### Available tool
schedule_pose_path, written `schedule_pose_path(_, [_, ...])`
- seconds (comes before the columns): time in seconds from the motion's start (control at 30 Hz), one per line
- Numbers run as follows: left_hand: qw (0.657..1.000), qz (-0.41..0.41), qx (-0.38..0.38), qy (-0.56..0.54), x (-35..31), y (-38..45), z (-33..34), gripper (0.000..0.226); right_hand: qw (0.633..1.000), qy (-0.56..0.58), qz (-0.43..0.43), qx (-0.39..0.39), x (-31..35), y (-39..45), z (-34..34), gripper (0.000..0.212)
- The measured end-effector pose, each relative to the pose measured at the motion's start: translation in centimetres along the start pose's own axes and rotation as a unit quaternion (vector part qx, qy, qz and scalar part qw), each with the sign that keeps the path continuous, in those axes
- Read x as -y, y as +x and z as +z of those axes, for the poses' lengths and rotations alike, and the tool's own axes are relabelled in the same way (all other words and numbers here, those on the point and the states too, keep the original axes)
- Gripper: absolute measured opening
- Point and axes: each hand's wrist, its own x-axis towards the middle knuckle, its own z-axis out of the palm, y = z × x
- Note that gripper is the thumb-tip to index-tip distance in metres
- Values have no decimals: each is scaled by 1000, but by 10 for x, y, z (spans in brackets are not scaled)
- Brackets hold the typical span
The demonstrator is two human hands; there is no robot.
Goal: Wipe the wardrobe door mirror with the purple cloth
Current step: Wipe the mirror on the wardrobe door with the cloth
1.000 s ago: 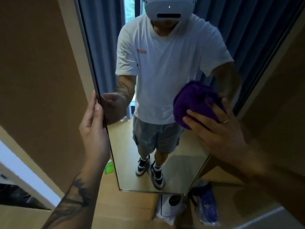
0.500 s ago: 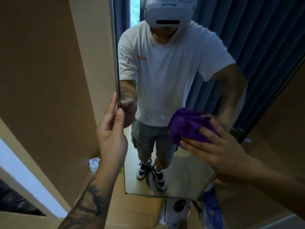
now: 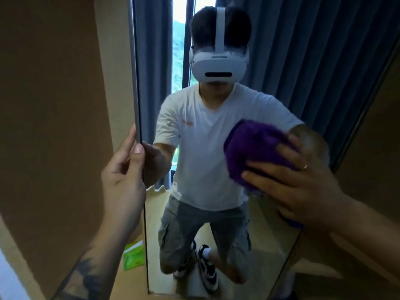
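Observation:
The wardrobe door mirror (image 3: 216,252) fills the middle of the head view, tall and narrow, and reflects a person in a white shirt and blue curtains. My left hand (image 3: 124,176) grips the mirror door's left edge, thumb on the glass side and fingers behind. My right hand (image 3: 296,182) presses the bunched purple cloth (image 3: 253,148) flat against the right half of the glass, about chest height in the reflection. Part of the cloth is hidden under my palm and fingers.
A brown wardrobe panel (image 3: 49,126) stands to the left of the door, another brown panel (image 3: 376,135) to the right. A green packet (image 3: 134,255) lies on the wooden floor behind the door's lower left edge.
The view has tilted upward, so the reflected headset now shows. My right hand and the cloth dipped down the glass, then came back up. My left hand keeps its hold on the door edge.

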Motion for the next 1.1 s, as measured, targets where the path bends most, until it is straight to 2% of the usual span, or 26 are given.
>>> schedule_pose_path(0.07, [1000,10,-11,-5,6,-1,2,37,993,10,104,-49,8,2,-1,39])
schedule_pose_path(0.1, [1000,15,-19,-10,10,0,2,36,990,16,125,-62,20,0,4,41])
schedule_pose_path(0.13, [999,19,-25,-18,13,2,2,36,993,14,100,-55,33,-3,12,42])
schedule_pose_path(0.2, [999,26,-27,-37,18,7,3,36,999,0,-32,2,39,-7,19,38])
schedule_pose_path(0.23, [998,32,-23,-40,21,10,3,36,998,-21,-65,15,31,-5,16,36])
schedule_pose_path(0.27, [998,38,-19,-41,23,10,3,36,998,-40,-46,10,20,-1,12,37])
schedule_pose_path(0.37, [997,66,-13,-49,29,11,0,36,979,-29,179,-97,9,13,6,40])
schedule_pose_path(0.4, [996,78,-10,-49,32,13,0,36,971,-19,208,-120,21,14,11,40])
schedule_pose_path(0.43, [995,90,-6,-51,36,14,0,36,977,-18,179,-117,37,14,20,40])
schedule_pose_path(0.5, [992,108,6,-63,43,17,-1,34,999,-31,13,-19,62,12,30,40])
schedule_pose_path(0.53, [991,118,12,-67,45,19,-1,34,997,-41,-54,28,61,13,26,39])
schedule_pose_path(0.57, [989,128,19,-72,47,19,-1,34,994,-58,-77,44,55,17,22,37])
schedule_pose_path(0.6, [987,139,24,-80,48,19,0,34,996,-64,-50,34,45,21,17,36])
schedule_pose_path(0.67, [982,160,21,-94,51,20,3,35,993,-29,101,-56,29,32,7,35])
schedule_pose_path(0.73, [980,175,10,-98,53,21,7,35,961,-4,223,-163,44,42,16,34])
schedule_pose_path(0.77, [979,177,8,-102,53,21,8,35,952,-4,246,-181,60,45,26,34])
schedule_pose_path(0.8, [979,175,7,-105,55,23,8,34,957,-6,236,-171,76,45,37,36])
schedule_pose_path(0.87, [978,176,14,-112,56,24,6,35,987,-24,132,-88,96,37,46,39])
schedule_pose_path(0.93, [978,176,27,-110,55,24,4,35,998,-57,41,-3,85,30,30,45])
schedule_pose_path(0.97, [978,171,32,-113,55,23,4,35,996,-79,32,17,73,28,20,50])
schedule_pose_path(1.03, [979,157,41,-125,53,21,2,36,991,-97,90,14,50,28,5,60])
schedule_pose_path(1.1, [980,139,60,-131,50,20,1,36,976,-69,204,-42,53,32,4,63])
